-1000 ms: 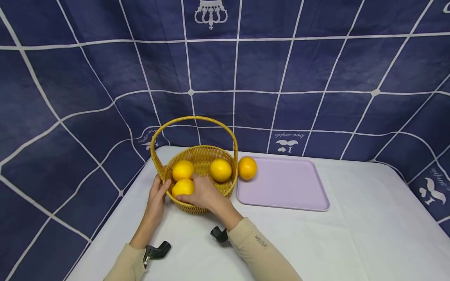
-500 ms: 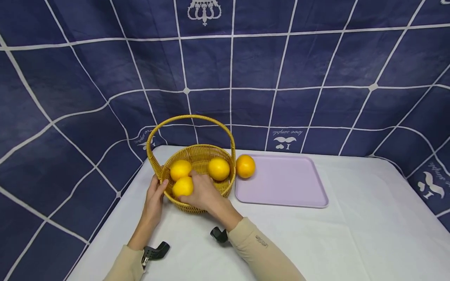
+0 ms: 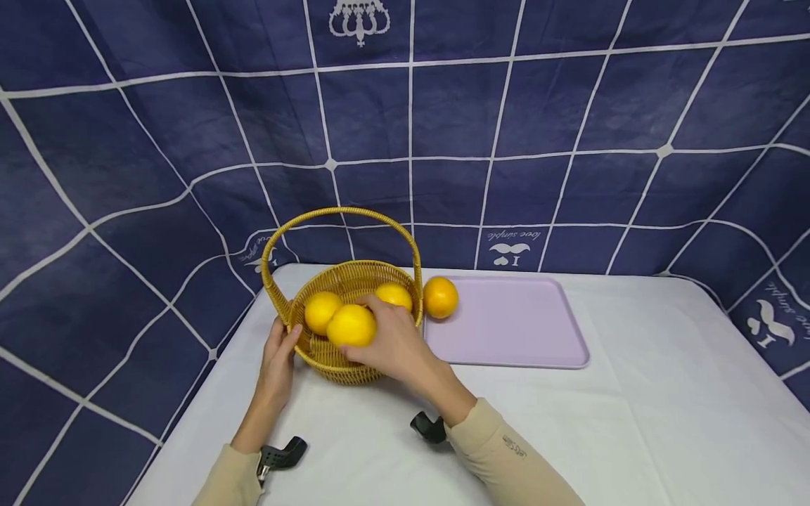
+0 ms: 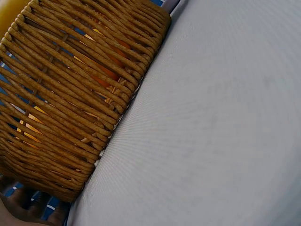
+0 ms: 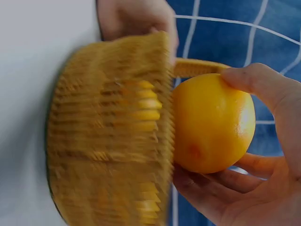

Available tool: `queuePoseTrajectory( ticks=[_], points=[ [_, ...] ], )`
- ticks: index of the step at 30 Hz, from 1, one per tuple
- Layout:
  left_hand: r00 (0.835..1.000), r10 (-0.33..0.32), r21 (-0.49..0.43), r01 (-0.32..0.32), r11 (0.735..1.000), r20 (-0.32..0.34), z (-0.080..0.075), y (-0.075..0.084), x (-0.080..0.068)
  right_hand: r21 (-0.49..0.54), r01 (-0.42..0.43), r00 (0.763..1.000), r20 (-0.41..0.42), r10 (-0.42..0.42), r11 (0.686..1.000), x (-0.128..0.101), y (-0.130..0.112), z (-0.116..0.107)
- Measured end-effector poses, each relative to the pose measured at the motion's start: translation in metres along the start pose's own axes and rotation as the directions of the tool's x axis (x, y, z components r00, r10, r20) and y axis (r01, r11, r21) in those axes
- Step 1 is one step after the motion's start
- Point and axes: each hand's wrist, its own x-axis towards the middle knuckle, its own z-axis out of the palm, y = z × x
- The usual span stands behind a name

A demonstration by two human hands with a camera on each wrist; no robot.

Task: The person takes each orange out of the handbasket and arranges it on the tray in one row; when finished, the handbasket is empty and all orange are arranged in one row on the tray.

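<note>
A yellow-brown wicker basket (image 3: 346, 374) with a tall arched handle stands on the white cloth. My left hand (image 3: 277, 369) grips its left side, thumb up at the rim by the handle's foot; the fingers are mostly hidden behind the weave. In my right hand (image 3: 401, 344) an orange (image 5: 214, 122) is held between thumb and fingers, raised to the rim's height. Inside the basket lie an orange (image 3: 322, 313) at the left and another orange (image 3: 394, 293) at the right, the latter partly covered by my right hand.
Right of the basket lies a flat lilac tray (image 3: 506, 323), with one orange (image 3: 441, 297) on its back left corner. A dark blue curtain (image 3: 468, 119) with white lines hangs behind the table (image 3: 544, 429).
My right hand has lifted the front-left orange from inside the basket and moved it up and to the right. My left hand keeps its hold on the basket. The head view has shifted slightly.
</note>
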Motion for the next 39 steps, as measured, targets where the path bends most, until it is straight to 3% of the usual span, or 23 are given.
queuePoseTrajectory(
  ticks=[7,11,16,28,39],
  points=[
    [1.0,0.008,-0.011,-0.008,1.0,-0.007,-0.002,-0.002,0.002,0.115,-0.104,0.99,-0.082,0.113,0.988,-0.013,0.005,-0.049],
    [1.0,0.016,-0.01,-0.016,1.0,-0.001,-0.004,-0.003,0.004,0.18,-0.085,0.977,-0.179,0.118,0.98,-0.013,0.01,-0.082],
    [1.0,0.017,-0.02,-0.017,1.0,-0.007,-0.005,-0.003,0.005,0.213,-0.059,0.939,-0.32,0.126,0.975,-0.012,0.021,-0.106],
    [1.0,0.008,-0.028,-0.009,1.0,-0.002,-0.004,-0.003,0.005,0.192,-0.275,0.849,-0.411,0.331,0.942,-0.003,0.067,-0.106],
    [1.0,0.001,-0.02,-0.002,1.0,-0.009,-0.003,-0.005,0.004,0.171,-0.476,0.762,-0.409,0.502,0.863,-0.002,0.118,-0.096]
  ],
)
